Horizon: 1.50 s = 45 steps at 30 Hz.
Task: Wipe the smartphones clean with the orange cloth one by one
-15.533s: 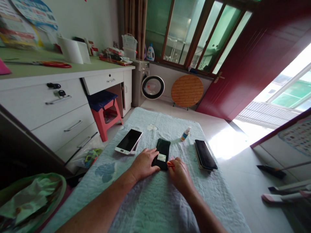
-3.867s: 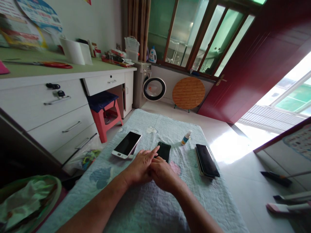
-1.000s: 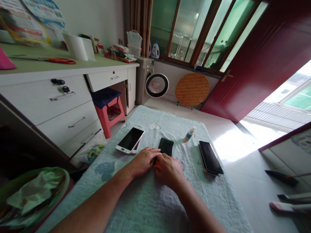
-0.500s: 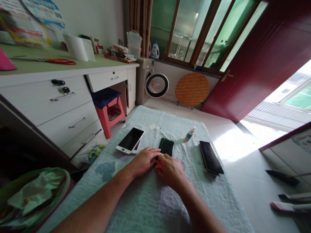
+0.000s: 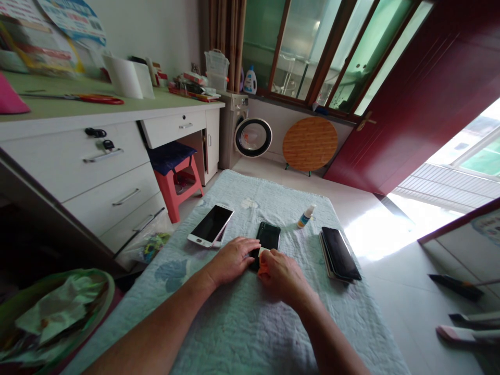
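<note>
Left hand (image 5: 234,258): spread, steadying smartphone (image 5: 269,236) between side edges of quilt (image 5: 238,328) | Right hand (image 5: 284,272): pinching orange cloth (image 5: 264,266) | Press evenly, smartphone flat.

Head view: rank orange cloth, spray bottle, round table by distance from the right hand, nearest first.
1. Orange cloth: gripped in the right hand.
2. Spray bottle: ahead and slightly right, on the quilt.
3. Round table: farthest, well beyond the quilt's far edge.
</note>
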Tool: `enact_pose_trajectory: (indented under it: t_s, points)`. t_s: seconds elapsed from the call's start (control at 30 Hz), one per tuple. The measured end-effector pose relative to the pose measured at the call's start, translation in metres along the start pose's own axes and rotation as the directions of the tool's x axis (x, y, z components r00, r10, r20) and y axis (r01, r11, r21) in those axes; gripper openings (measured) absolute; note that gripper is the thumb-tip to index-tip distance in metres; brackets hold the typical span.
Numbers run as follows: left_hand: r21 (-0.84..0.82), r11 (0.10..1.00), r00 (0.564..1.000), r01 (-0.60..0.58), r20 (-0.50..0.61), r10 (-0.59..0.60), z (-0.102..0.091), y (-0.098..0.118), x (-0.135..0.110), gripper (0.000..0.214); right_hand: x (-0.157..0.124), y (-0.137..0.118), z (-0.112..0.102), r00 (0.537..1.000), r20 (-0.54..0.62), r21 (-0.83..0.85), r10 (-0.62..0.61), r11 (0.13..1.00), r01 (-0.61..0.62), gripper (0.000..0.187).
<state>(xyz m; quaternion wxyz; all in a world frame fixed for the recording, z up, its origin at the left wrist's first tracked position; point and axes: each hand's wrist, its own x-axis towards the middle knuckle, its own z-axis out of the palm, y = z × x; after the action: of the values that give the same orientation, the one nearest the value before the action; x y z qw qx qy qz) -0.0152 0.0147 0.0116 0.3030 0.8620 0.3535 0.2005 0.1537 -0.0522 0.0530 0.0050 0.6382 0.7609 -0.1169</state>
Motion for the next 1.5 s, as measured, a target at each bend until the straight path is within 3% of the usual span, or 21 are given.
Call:
enact_pose_trajectory:
  t_s: [0.77,1.07,1.23,1.37,1.5]
  points:
    - [-0.027,0.999,1.0,0.018,0.015,-0.018,-0.006,0.009,-0.001,0.037,0.006,-0.009,0.007,0.996,-0.073,0.013,0.045,0.999,-0.044,0.015]
    - [-0.015,1.0,1.0,0.01,0.02,-0.01,-0.004,0.006,-0.001,0.038,0.005,-0.003,0.005,0.999,-0.037,0.05,-0.015,0.999,0.017,0.014]
    - [-0.007,1.0,1.0,0.009,0.016,-0.009,-0.005,0.006,-0.001,0.037,0.003,0.004,0.004,0.998,-0.03,0.157,-0.058,0.986,0.063,0.012]
    - [-0.005,1.0,1.0,-0.01,0.013,0.01,-0.004,0.004,-0.001,0.035,0.005,0.012,0.006,0.99,-0.111,0.263,-0.09,0.958,0.116,0.006]
    - [-0.009,1.0,1.0,-0.024,0.005,0.024,-0.003,0.002,-0.001,0.036,0.009,0.015,0.008,0.973,-0.232,0.391,0.0,0.916,0.093,0.017]
